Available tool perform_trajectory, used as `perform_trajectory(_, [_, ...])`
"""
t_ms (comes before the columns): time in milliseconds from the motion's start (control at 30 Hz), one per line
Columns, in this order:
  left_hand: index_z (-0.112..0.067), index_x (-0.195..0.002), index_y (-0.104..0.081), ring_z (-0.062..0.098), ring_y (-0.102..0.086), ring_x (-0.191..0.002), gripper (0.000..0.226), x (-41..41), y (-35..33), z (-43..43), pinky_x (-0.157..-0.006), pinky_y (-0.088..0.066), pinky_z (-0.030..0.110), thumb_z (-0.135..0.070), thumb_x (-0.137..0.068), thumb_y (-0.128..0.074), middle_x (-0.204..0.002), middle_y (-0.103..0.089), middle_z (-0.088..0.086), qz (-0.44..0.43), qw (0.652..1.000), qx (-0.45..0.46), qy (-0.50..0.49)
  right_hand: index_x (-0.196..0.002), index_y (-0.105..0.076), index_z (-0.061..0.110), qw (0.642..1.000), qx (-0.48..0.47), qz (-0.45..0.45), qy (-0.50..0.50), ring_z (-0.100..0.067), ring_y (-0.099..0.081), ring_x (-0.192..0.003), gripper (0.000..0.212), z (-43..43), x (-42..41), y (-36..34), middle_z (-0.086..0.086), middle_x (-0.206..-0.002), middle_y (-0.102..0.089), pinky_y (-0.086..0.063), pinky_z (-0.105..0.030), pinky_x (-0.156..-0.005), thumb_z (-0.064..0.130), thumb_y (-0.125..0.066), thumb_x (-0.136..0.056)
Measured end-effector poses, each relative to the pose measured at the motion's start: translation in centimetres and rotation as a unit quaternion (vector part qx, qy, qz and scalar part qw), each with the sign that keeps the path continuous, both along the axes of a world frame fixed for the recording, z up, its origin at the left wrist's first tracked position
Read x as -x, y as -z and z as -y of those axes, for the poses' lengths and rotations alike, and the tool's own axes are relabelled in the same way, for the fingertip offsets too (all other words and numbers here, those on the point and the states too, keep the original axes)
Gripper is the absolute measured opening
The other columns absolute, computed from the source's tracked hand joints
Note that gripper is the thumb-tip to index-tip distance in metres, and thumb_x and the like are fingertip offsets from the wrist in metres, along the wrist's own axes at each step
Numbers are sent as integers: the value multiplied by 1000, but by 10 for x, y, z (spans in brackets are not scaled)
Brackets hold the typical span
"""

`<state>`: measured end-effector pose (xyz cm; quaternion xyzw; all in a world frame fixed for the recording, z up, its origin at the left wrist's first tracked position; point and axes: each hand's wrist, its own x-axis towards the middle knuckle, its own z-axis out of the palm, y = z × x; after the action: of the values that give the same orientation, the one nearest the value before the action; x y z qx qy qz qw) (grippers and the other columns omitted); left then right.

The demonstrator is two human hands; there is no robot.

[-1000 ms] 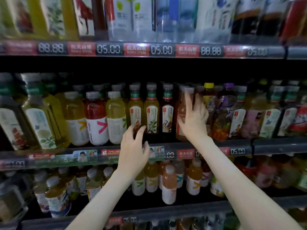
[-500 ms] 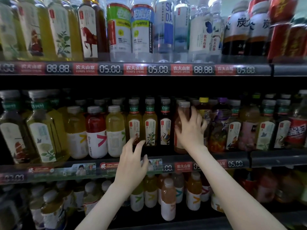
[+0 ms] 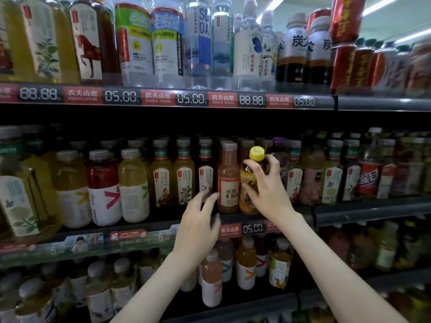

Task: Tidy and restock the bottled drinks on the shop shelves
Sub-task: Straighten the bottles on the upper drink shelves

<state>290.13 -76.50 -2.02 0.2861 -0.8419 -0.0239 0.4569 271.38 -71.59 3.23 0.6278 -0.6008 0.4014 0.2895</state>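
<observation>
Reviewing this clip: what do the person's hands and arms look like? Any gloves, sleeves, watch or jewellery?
Both arms are bare as far as the frame shows: no sleeves, no gloves. The left hand and right hand show no rings, and neither wrist carries a watch or bracelet. Nails look short and unpainted, though the picture is soft.

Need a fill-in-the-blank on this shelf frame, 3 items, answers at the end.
1. The right hand grips a bottle whose cap is ____.
2. The left hand is open and holds ____.
3. The peach-coloured bottle directly left of the gripped one carries a label reading C____.
Missing words: yellow; nothing; 100
</observation>
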Motion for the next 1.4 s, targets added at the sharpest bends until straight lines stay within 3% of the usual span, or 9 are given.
perform_trajectory(167, [-11,-148,-26,17,-42,-132,70,34,-16,-18,-104,-40,23,-17,-89,-63,-144,-44,7,-47,994,-42,86,-124,-44,19,990,70,-118,-41,-48,-41,-127,64,-26,-26,17,-12,-132,-28,-41,-52,-105,-13,-71,-76])
perform_trajectory(333, [-15,-138,-22,7,-63,-76,73,49,-31,-26,-57,-46,7,-19,-84,-70,-99,-53,-19,-176,974,-62,131,-133,-39,22,980,74,-132,-127,-33,-42,-129,49,-47,-36,1,-10,-138,-30,-42,-39,-106,11,-60,-90])
perform_trajectory(400, [-45,-123,-21,-11,-59,-75,74,45,-28,-32,-57,-43,2,-37,-74,-75,-93,-53,-23,-198,962,-121,143,-142,-28,28,976,32,-89,-198,-18,-48,-123,51,-57,-23,-14,-3,-140,-33,-47,-26,-98,30,-51,-97])
perform_trajectory(500, [-54,-112,-21,-14,-57,-86,76,37,-12,-39,-65,-43,1,-44,-66,-80,-101,-55,-22,-196,955,-177,133,-148,-20,38,978,16,89,-190,-4,-45,-125,52,-53,9,-27,6,-140,-35,-43,-27,-101,38,-41,-100])
perform_trajectory(667, [-47,-115,-24,-2,-58,-100,78,16,7,-42,-78,-49,14,-42,-65,-83,-110,-56,-18,-187,955,-202,114,-153,0,26,960,-69,270,37,-30,-20,-143,91,-11,57,-23,-14,-156,-20,-23,-46,-115,31,-65,-91])
perform_trajectory(833, [-49,-111,-26,-13,-57,-95,77,-13,7,-33,-69,-47,6,-45,-61,-85,-103,-59,-19,-176,954,-226,90,-153,1,16,940,-54,318,108,-39,-29,-138,111,23,62,-27,-22,-151,-30,-27,-47,-111,40,-77,-78])
perform_trajectory(1000, [-57,-109,-30,-15,-57,-91,77,-34,16,-29,-67,-43,1,-46,-57,-85,-97,-62,-23,-181,948,-253,63,-145,-28,8,945,-63,273,167,-42,-24,-134,87,34,71,-33,-24,-146,-25,-29,-49,-107,36,-76,-78])
perform_trajectory(1167, [-49,-111,-35,-17,-58,-84,74,-40,29,-29,-62,-44,1,-51,-55,-84,-95,-64,-22,-178,939,-293,36,-147,-17,11,941,-57,333,21,-30,-43,-127,92,32,68,-27,-16,-140,-42,-37,-33,-97,22,-78,-78])
perform_trajectory(1400, [-56,-111,-32,-12,-58,-88,75,-33,40,-40,-68,-45,7,-54,-56,-83,-99,-63,-23,-139,933,-325,59,-136,-42,18,958,-55,279,-25,-7,-49,-105,77,-7,36,-6,12,-111,-52,-38,-22,-84,28,-84,-71])
